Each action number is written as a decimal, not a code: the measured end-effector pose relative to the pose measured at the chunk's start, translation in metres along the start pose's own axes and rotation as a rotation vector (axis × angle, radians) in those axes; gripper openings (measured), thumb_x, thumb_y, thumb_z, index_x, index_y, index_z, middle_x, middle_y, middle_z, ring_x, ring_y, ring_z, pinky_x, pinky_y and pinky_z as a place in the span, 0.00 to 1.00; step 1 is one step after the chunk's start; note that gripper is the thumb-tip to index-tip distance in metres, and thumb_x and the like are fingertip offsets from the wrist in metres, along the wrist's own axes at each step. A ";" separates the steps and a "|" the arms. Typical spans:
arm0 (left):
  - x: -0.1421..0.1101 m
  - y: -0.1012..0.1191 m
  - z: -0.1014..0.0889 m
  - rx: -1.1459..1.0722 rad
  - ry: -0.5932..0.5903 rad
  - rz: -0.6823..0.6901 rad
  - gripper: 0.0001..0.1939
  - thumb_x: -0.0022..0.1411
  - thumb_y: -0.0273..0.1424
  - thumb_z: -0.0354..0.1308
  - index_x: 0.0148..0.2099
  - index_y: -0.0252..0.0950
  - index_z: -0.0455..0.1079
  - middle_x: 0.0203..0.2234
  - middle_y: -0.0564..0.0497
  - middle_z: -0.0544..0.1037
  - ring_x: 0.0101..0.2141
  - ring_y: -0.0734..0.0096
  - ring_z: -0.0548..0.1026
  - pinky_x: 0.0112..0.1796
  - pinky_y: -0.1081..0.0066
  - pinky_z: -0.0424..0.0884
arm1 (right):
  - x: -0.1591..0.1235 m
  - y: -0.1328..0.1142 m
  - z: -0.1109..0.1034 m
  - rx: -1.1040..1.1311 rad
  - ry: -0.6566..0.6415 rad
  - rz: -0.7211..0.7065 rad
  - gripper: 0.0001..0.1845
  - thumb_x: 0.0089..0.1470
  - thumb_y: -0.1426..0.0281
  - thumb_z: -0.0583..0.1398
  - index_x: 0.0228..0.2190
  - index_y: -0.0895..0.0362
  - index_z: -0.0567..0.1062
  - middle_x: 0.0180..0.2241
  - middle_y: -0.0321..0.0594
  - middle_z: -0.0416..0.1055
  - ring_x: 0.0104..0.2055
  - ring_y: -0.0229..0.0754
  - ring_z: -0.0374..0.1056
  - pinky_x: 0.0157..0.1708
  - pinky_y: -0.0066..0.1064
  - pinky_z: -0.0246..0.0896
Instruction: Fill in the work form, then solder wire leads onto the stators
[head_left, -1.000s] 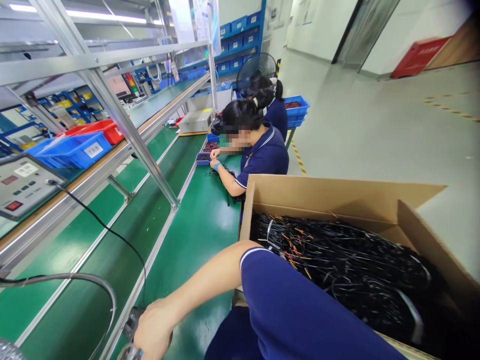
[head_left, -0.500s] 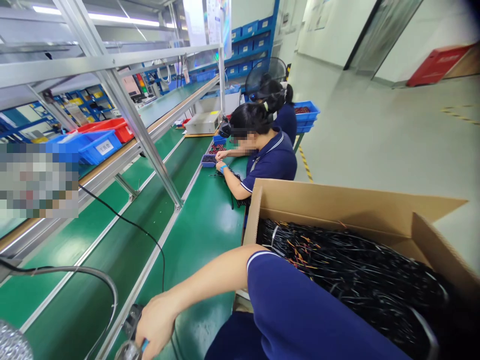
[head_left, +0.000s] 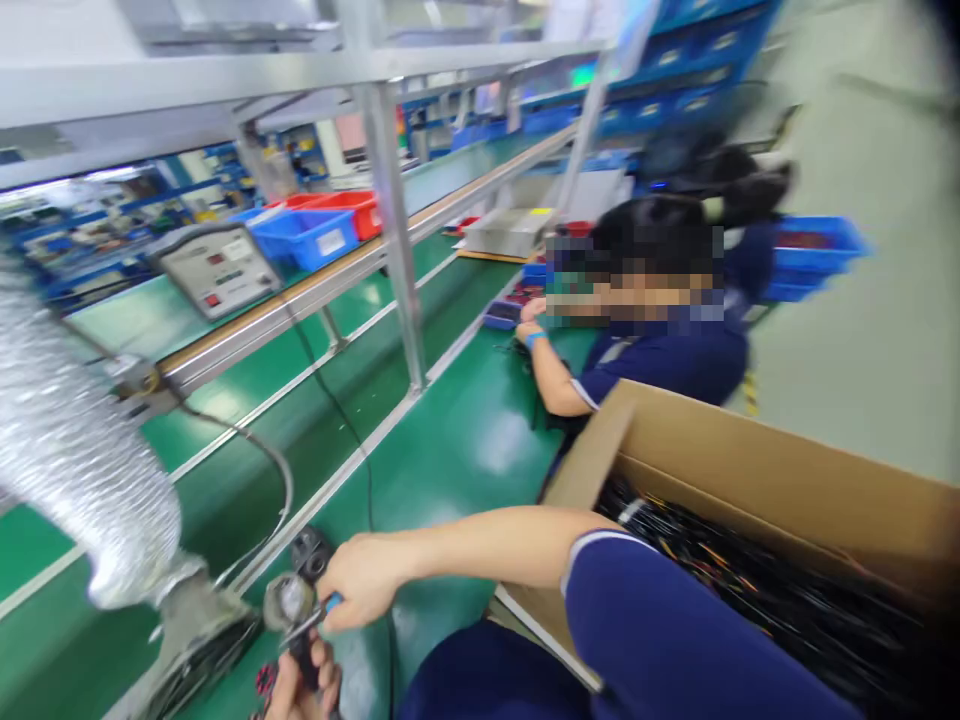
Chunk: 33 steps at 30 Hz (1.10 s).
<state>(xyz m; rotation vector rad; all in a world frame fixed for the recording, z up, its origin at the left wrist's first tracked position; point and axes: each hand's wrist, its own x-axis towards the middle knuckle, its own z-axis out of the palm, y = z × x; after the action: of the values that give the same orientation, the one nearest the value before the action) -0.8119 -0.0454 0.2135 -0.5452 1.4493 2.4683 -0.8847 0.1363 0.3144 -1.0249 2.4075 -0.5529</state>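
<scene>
My right hand (head_left: 364, 580) is closed around a soldering iron (head_left: 332, 603); a blue part of it shows at the fingers, and a slim metal shaft points down-left. Below it my left hand (head_left: 304, 685), cut by the lower edge, grips a dark, stubby piece (head_left: 304, 658) whose kind is blurred. The shaft lies close above that piece; I cannot tell whether they touch. Beside my right fingers stand a black holder (head_left: 310, 553) and a round metal cup (head_left: 289, 600). Small red-and-black parts (head_left: 265, 679) lie left of my left hand.
A silvery flexible duct (head_left: 90, 460) with a hood hangs at left. The soldering station (head_left: 217, 268) sits on the shelf, its cable crossing the green bench (head_left: 457, 440). At right stands a carton (head_left: 750, 440) of black cables. A co-worker (head_left: 660, 340) sits beyond.
The view has swung left and down, so the scene sits farther right. My left hand, the dark piece and more of the duct have come into view. My right hand stays by the holder.
</scene>
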 end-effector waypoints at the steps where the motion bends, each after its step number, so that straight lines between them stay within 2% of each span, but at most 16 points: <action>1: -0.005 -0.003 0.003 0.042 0.012 0.052 0.28 0.35 0.47 0.75 0.32 0.34 0.69 0.20 0.56 0.68 0.18 0.81 0.64 0.15 0.83 0.60 | -0.004 -0.004 0.005 -0.002 0.032 0.014 0.17 0.59 0.61 0.55 0.43 0.56 0.77 0.39 0.43 0.77 0.41 0.44 0.73 0.34 0.28 0.62; 4: -0.011 -0.011 0.011 0.036 0.122 0.170 0.25 0.38 0.39 0.76 0.32 0.34 0.66 0.18 0.59 0.67 0.18 0.83 0.64 0.19 0.83 0.62 | -0.014 -0.012 0.019 -0.013 0.122 0.043 0.17 0.60 0.68 0.51 0.45 0.62 0.75 0.42 0.51 0.75 0.45 0.47 0.71 0.43 0.33 0.63; 6: -0.011 -0.013 0.010 0.003 0.139 0.171 0.26 0.40 0.42 0.75 0.32 0.33 0.66 0.19 0.57 0.69 0.19 0.81 0.65 0.18 0.82 0.62 | -0.017 -0.009 0.021 -0.006 0.131 0.015 0.17 0.61 0.68 0.51 0.45 0.61 0.74 0.43 0.50 0.75 0.47 0.48 0.70 0.46 0.35 0.61; 10: -0.016 -0.012 0.003 -0.056 0.075 0.102 0.29 0.43 0.50 0.71 0.33 0.30 0.68 0.22 0.51 0.72 0.18 0.79 0.66 0.14 0.80 0.60 | -0.009 0.006 0.017 0.016 0.044 -0.047 0.15 0.60 0.66 0.53 0.42 0.57 0.76 0.40 0.45 0.75 0.42 0.45 0.71 0.42 0.32 0.62; 16: -0.026 -0.015 -0.001 -0.087 -0.005 0.048 0.33 0.43 0.53 0.69 0.37 0.26 0.71 0.20 0.49 0.73 0.15 0.79 0.65 0.12 0.79 0.58 | -0.001 0.010 0.016 0.034 -0.032 -0.074 0.14 0.61 0.66 0.53 0.42 0.52 0.76 0.40 0.38 0.75 0.42 0.40 0.70 0.42 0.28 0.60; 18: -0.024 -0.018 0.000 -0.086 0.032 0.075 0.30 0.43 0.51 0.70 0.35 0.28 0.69 0.20 0.50 0.73 0.16 0.79 0.66 0.13 0.79 0.59 | 0.001 0.004 0.019 0.013 -0.040 -0.041 0.14 0.61 0.65 0.53 0.43 0.54 0.76 0.39 0.40 0.75 0.42 0.42 0.70 0.42 0.30 0.60; 20: -0.021 -0.022 0.000 -0.089 0.119 0.148 0.26 0.43 0.43 0.73 0.33 0.32 0.65 0.20 0.55 0.71 0.17 0.82 0.65 0.15 0.82 0.60 | 0.002 -0.004 0.023 -0.019 -0.033 0.018 0.16 0.62 0.65 0.51 0.43 0.57 0.75 0.39 0.45 0.75 0.42 0.47 0.70 0.42 0.35 0.60; 22: -0.020 -0.023 0.000 -0.095 0.186 0.212 0.25 0.43 0.38 0.74 0.32 0.34 0.62 0.20 0.59 0.70 0.18 0.85 0.64 0.17 0.85 0.61 | 0.002 -0.009 0.024 -0.038 -0.029 0.065 0.18 0.62 0.64 0.50 0.42 0.60 0.75 0.38 0.49 0.74 0.41 0.51 0.70 0.41 0.38 0.60; 23: -0.020 -0.023 -0.001 -0.097 0.189 0.218 0.25 0.43 0.38 0.74 0.32 0.34 0.62 0.21 0.59 0.70 0.18 0.85 0.64 0.17 0.85 0.61 | 0.002 -0.010 0.024 -0.039 -0.031 0.071 0.18 0.63 0.64 0.49 0.42 0.59 0.75 0.38 0.48 0.73 0.41 0.50 0.70 0.40 0.38 0.60; 27: -0.025 -0.018 -0.007 -0.111 0.059 0.118 0.28 0.46 0.50 0.68 0.35 0.30 0.68 0.22 0.51 0.73 0.17 0.80 0.67 0.14 0.80 0.60 | 0.002 0.000 0.014 0.035 -0.035 -0.030 0.15 0.62 0.64 0.52 0.43 0.54 0.75 0.39 0.41 0.74 0.41 0.44 0.69 0.42 0.33 0.60; 30: -0.027 -0.016 -0.009 -0.114 -0.019 0.049 0.33 0.46 0.54 0.66 0.37 0.26 0.71 0.20 0.49 0.73 0.14 0.79 0.66 0.12 0.79 0.58 | 0.002 0.007 0.010 0.098 -0.041 -0.131 0.14 0.61 0.66 0.53 0.43 0.53 0.76 0.37 0.39 0.74 0.40 0.42 0.68 0.42 0.31 0.59; 33: -0.026 -0.019 -0.006 -0.108 0.006 0.069 0.31 0.44 0.53 0.68 0.34 0.28 0.70 0.19 0.50 0.73 0.13 0.79 0.65 0.12 0.79 0.57 | 0.003 0.001 0.016 0.083 -0.061 -0.118 0.15 0.62 0.65 0.52 0.43 0.53 0.75 0.37 0.40 0.74 0.41 0.43 0.68 0.42 0.32 0.59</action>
<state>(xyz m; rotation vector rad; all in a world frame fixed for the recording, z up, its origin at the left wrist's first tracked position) -0.7806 -0.0417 0.2069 -0.5318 1.3658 2.6129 -0.8784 0.1323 0.3005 -1.1368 2.2624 -0.6469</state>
